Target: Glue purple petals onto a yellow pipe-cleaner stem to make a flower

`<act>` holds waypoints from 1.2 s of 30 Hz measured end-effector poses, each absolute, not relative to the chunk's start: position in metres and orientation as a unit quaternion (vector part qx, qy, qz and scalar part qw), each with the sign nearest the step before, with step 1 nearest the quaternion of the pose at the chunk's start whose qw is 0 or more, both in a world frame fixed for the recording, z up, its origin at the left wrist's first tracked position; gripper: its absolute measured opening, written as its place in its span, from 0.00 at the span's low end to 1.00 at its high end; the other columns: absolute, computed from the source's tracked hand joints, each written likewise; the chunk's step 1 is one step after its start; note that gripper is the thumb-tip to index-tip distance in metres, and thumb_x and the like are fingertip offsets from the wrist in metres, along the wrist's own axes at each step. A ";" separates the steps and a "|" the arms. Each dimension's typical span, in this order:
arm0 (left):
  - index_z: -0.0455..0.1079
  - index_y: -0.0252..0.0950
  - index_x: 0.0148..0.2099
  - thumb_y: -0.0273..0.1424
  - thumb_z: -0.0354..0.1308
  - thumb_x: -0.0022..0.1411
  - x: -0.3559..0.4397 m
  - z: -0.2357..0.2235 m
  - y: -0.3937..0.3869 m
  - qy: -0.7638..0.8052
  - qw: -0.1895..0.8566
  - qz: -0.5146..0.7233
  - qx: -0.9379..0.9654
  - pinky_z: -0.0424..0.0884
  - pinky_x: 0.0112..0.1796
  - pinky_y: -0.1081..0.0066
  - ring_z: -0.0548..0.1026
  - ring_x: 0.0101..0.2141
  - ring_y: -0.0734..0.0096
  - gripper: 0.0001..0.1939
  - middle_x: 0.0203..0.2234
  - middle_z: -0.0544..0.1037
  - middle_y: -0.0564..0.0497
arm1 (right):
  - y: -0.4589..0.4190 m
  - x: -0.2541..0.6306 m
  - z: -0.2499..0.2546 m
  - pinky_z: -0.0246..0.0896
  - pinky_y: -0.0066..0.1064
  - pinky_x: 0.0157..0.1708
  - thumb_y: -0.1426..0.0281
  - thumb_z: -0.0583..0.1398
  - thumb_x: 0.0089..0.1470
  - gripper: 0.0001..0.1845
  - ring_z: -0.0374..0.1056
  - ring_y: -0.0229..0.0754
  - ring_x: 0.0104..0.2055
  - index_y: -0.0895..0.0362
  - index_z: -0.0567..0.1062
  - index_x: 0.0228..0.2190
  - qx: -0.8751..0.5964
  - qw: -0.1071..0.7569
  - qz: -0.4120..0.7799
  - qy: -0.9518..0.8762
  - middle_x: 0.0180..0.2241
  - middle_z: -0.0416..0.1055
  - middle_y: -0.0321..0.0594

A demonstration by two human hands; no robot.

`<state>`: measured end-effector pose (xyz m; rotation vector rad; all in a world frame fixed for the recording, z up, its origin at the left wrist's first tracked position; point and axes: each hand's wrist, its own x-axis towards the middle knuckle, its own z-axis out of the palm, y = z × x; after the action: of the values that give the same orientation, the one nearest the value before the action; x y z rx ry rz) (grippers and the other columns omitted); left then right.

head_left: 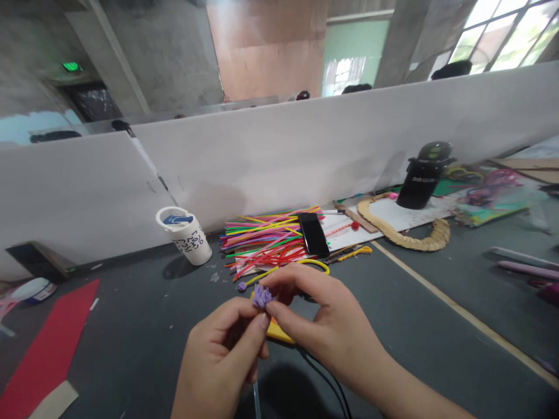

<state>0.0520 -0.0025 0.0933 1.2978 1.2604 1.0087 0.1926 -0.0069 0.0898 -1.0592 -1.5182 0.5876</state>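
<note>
Both my hands meet low in the middle of the view, above a dark grey table (144,326). My left hand (220,364) pinches a small fuzzy purple piece (262,296) between thumb and forefinger. My right hand (325,323) closes its fingers around the same purple piece from the right. Beneath the hands lies a yellow object (279,333), mostly hidden, and a black cable (325,378) runs toward me. A pile of coloured pipe cleaners (266,238) lies just beyond the hands.
A black phone (313,233) rests on the pipe cleaners. A white paper cup (186,234) stands at the left, a black glue gun stand (423,177) at the right. A red sheet (52,349) lies at the left. A white partition (279,151) closes off the back.
</note>
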 end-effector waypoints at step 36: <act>0.76 0.42 0.24 0.32 0.60 0.55 0.052 0.086 -0.002 0.482 0.387 0.459 0.638 0.54 0.15 0.78 0.60 0.14 0.79 0.09 0.13 0.68 0.59 | -0.008 0.187 0.088 0.68 0.24 0.33 0.79 0.58 0.49 0.10 0.70 0.34 0.31 0.57 0.75 0.34 -0.441 0.572 0.358 -0.592 0.31 0.75 0.34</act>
<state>0.0519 -0.0024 0.0856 1.6232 1.2276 1.1685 0.1871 -0.0078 0.0884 -1.0338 -1.3880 0.8406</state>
